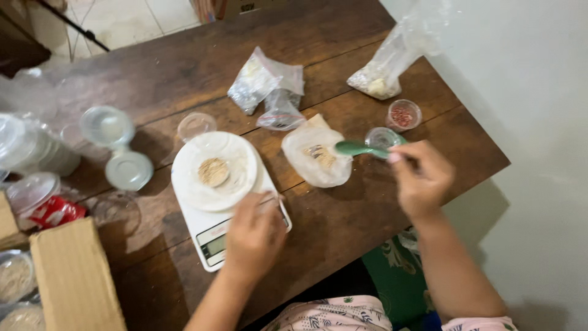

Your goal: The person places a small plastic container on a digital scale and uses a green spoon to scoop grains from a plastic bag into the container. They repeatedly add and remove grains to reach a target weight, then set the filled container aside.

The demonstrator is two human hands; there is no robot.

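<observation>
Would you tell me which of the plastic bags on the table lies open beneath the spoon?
The round open bag holding tan powder, beside the scale; the other bags lie farther back.

— Where are the hands?
— Right hand holds a green spoon over an open bag of powder; left hand rests on the white scale.
</observation>
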